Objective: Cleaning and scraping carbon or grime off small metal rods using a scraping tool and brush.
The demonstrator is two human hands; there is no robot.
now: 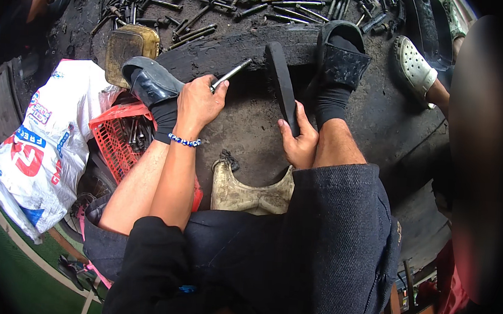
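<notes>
Past my shoes (343, 56), a pile of bolts (194, 36) is running off the top edge, and a grey blur (481, 125) is covering the right side. A red basket (113, 144) is sitting partly behind my left leg (132, 198). Beside it, a white bag (52, 122) is lying, and a yellowish can (133, 46) is resting near my left shoe. My left hand (200, 102) is gripping a shiny rod (232, 74); its back end is hiding inside that hand. My right hand (300, 140) is gripping the near end of a long black bar (280, 81), which is pointing away between my shoes.
</notes>
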